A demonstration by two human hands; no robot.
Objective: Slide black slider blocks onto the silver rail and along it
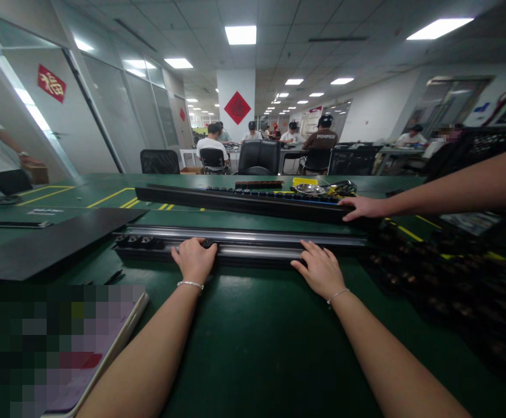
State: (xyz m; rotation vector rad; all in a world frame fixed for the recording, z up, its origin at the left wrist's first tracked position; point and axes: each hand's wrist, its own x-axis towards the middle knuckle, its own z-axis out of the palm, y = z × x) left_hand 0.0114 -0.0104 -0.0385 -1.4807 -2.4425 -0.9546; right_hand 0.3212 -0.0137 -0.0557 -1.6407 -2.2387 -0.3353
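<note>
A long black channel bar (257, 253) with shiny metal inner faces lies across the green table in front of me. Several small black parts (137, 240) sit in a row at its left end. My left hand (193, 259) is closed at the bar's middle-left, thumb and fingers about a small black part (209, 244) in the channel; its exact kind is unclear. Resting on the bar's right portion is my right hand (321, 270), its fingers apart and holding nothing.
Beyond lies another long black bar (235, 201) with several small parts along it, touched by another person's hand (363, 208). A metal dish (310, 189) and yellow tray (305, 182) stand behind. Dark parts (444, 278) are heaped right; a black sheet (61, 241) lies left.
</note>
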